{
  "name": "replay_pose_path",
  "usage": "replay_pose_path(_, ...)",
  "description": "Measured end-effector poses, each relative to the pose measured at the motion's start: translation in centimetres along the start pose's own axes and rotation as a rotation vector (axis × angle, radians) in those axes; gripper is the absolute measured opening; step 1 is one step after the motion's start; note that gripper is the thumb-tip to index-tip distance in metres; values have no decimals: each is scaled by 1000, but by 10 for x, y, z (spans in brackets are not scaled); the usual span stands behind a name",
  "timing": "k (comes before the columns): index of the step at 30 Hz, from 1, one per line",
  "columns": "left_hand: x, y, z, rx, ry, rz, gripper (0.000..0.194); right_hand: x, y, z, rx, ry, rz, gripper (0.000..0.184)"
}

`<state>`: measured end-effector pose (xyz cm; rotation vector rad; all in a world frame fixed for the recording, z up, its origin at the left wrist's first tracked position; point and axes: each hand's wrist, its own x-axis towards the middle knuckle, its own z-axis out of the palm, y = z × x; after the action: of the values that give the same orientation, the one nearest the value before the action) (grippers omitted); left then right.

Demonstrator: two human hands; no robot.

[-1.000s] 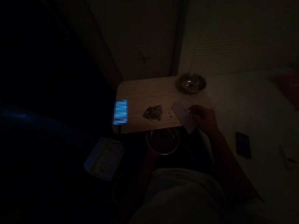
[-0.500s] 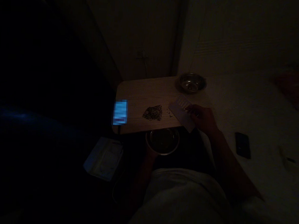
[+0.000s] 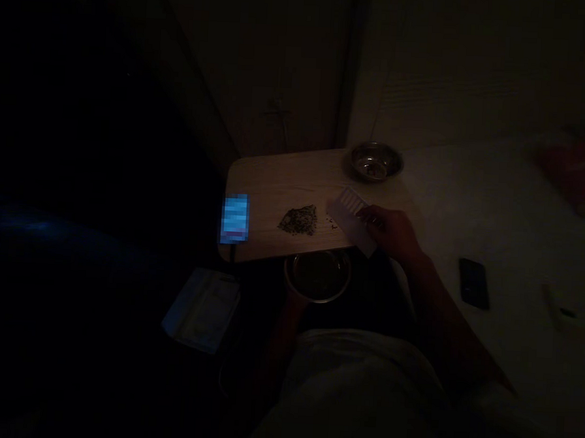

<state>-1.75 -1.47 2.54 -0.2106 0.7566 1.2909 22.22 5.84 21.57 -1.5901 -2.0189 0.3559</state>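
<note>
My right hand (image 3: pixel 387 230) is closed on a pale flat piece with a row of slots at its far end (image 3: pixel 351 215). It lies tilted across the right part of the small wooden table (image 3: pixel 269 185), its near corner reaching over the front edge. Just left of it are a few loose dark bits and a pile of small dark bits like seeds (image 3: pixel 299 220). Below the table's front edge, my left hand (image 3: pixel 295 304) grips a round metal bowl (image 3: pixel 316 299) from its near left side. The bowl's inside is too dark to make out.
Another metal bowl (image 3: pixel 376 161) stands at the table's back right corner. A lit blurred screen (image 3: pixel 234 219) is at the left edge. A pale box (image 3: pixel 202 312) sits lower left. On the light surface to the right lies a dark phone (image 3: pixel 474 283).
My right hand and the slotted piece have shifted slightly left, towards the pile. My left hand and the bowl stay nearly where they were. The scene looks a little darker.
</note>
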Motion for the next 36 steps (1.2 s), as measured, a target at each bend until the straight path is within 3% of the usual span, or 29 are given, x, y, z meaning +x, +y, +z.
replay_pose_path(3,-1,0,3,8,58,13,47,-1,0,-1,1,-12,-3,36)
replay_pose_path(11,0,-2,13,-69,77,11,43,-8,2,-5,42,-45,13,35)
replay_pose_path(17,7,-6,21,-87,44,-84,49,-11,13,-5,109,-49,16,36)
replay_pose_path(25,20,-9,12,-137,37,-87,54,2,41,3,340,-29,56,27)
replay_pose_path(31,27,-11,5,-150,71,-28,51,5,48,8,502,-50,138,18)
replay_pose_path(36,24,-12,10,-100,-27,-106,64,2,48,8,571,-118,172,20)
